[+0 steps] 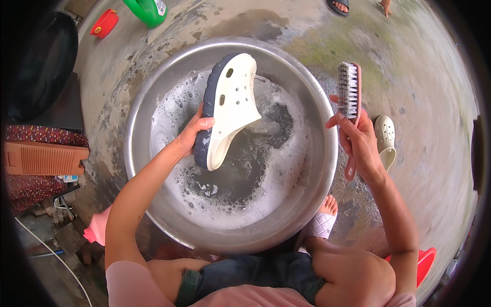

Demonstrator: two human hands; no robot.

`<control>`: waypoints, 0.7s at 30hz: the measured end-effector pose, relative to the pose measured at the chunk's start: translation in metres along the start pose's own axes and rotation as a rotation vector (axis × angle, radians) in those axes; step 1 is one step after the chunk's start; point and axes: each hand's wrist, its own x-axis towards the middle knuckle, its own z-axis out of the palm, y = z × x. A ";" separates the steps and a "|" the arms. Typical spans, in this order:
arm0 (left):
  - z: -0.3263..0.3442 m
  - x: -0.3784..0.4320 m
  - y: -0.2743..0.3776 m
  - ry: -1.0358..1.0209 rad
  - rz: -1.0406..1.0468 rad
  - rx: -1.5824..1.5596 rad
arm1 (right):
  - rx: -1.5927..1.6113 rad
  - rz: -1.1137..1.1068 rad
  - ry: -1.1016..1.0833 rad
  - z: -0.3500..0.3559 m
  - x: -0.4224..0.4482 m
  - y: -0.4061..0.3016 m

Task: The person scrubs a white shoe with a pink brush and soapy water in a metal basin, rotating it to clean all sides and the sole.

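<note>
My left hand (193, 130) grips a white foam clog (234, 98) with a dark blue sole by its side, thumb on the upper. The clog is tilted above a wide metal basin (326, 126) of soapy water (230, 184), its toe pointing away from me. Beyond the basin's right rim, my right hand (358, 134) holds a scrubbing brush (350, 92) by its pinkish handle. The brush's white bristles face left, towards the basin, and are apart from the clog. Something clear and shiny (264, 119) lies in the water behind the clog; its kind is unclear.
A beige clog (384, 134) lies on the concrete floor to the right. At the far left are an orange plastic washboard (46, 158) and a black oval tub (44, 65). A green jug (147, 13) and red container (104, 23) stand beyond. Another person's sandalled foot (339, 7) shows at the top.
</note>
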 end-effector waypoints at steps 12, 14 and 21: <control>0.037 -0.034 0.063 -0.008 0.293 0.299 | -0.006 -0.069 -0.049 0.016 0.011 -0.006; 0.036 -0.033 0.064 -0.005 0.305 0.299 | 0.006 -0.088 -0.019 0.019 0.011 -0.004; 0.024 -0.028 0.014 -0.049 0.062 -0.424 | -0.026 -0.089 0.009 0.024 0.010 -0.013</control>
